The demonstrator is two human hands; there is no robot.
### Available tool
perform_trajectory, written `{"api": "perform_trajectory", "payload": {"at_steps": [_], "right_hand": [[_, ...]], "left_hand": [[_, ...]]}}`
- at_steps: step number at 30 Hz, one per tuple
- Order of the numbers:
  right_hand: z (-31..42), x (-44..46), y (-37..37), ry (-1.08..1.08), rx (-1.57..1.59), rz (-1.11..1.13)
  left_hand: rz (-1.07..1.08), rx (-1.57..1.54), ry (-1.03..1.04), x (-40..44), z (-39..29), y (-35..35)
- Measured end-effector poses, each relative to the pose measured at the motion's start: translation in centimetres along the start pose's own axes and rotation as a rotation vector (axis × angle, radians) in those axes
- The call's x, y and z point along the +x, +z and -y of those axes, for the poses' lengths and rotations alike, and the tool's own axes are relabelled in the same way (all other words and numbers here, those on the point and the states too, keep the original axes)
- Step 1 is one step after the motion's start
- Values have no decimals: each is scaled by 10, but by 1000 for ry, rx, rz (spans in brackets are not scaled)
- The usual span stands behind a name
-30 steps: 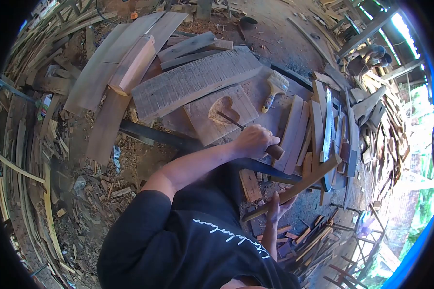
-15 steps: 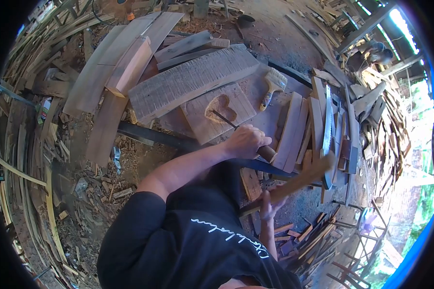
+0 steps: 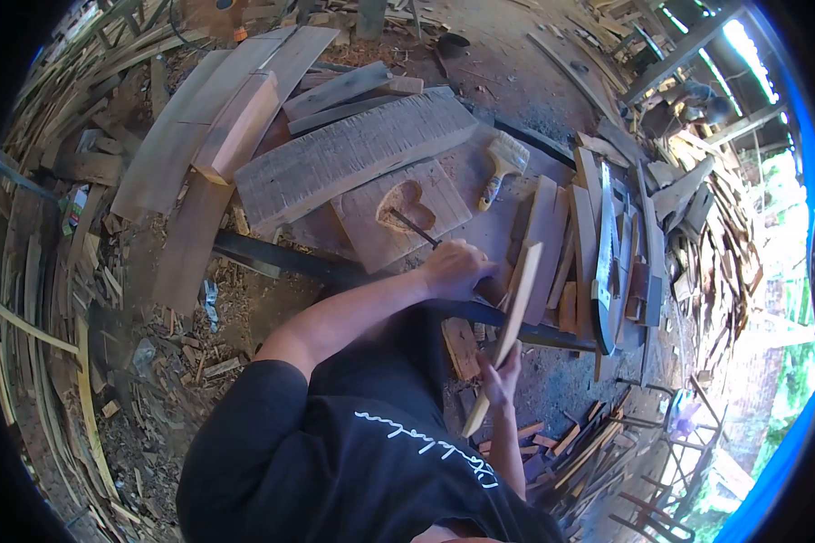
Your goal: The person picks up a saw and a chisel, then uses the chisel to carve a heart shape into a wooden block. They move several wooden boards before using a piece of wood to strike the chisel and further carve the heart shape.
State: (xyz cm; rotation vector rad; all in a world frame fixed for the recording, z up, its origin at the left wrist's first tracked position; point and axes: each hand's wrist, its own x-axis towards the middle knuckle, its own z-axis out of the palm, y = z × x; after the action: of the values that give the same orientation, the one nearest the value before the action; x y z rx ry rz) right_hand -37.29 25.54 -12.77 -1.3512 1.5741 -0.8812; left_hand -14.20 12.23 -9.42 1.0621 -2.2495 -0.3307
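My left hand (image 3: pixel 457 270) is wrapped round the handle of a chisel (image 3: pixel 414 226), whose blade slants into a heart-shaped hollow cut in a flat wooden board (image 3: pixel 358 222). Wood chips lie in the hollow. Lower right, my right hand (image 3: pixel 500 376) grips a long wooden stick (image 3: pixel 516 312). The stick stands on a slant, its upper part beside the chisel's handle end; whether the two touch I cannot tell. Behind the carved board, against its far edge, rests a thick rough-sawn wooden block (image 3: pixel 353 158).
A wide paintbrush (image 3: pixel 501 167) lies on the workbench (image 3: pixel 480 217). To its right are several wood strips (image 3: pixel 541 244) and a handsaw (image 3: pixel 603 262). Planks (image 3: pixel 190 244) lean at the left. Scrap wood and shavings cover the ground, and a person (image 3: pixel 697 104) is at the far right.
The wooden stick has swung left and tilted more upright, towards the chisel's handle, with my right hand rising slightly. The chisel stays in the heart hollow. The whole view has shifted slightly.
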Motion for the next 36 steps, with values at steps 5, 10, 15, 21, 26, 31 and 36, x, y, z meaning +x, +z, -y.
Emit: {"api": "perform_trajectory", "payload": {"at_steps": [5, 10, 15, 21, 26, 31, 36], "right_hand": [[5, -7, -11, -133, 259, -129], [7, -12, -12, -162, 149, -97], [28, -20, -10, -207, 313, -208], [15, -2, 6, -132, -180, 15], [32, -15, 5, -217, 268, -207], [-7, -6, 12, -13, -127, 41], [10, -18, -10, 29, 123, -94]], "left_hand": [[45, -9, 13, -6, -9, -10], [-9, -56, 18, -6, -7, -15], [-55, -72, 33, -2, -3, -17], [-30, -72, 7, -2, 1, -17], [33, -48, 16, -7, 5, -14], [43, -46, 25, -10, 8, -9], [21, -44, 53, -10, -3, -20]]}}
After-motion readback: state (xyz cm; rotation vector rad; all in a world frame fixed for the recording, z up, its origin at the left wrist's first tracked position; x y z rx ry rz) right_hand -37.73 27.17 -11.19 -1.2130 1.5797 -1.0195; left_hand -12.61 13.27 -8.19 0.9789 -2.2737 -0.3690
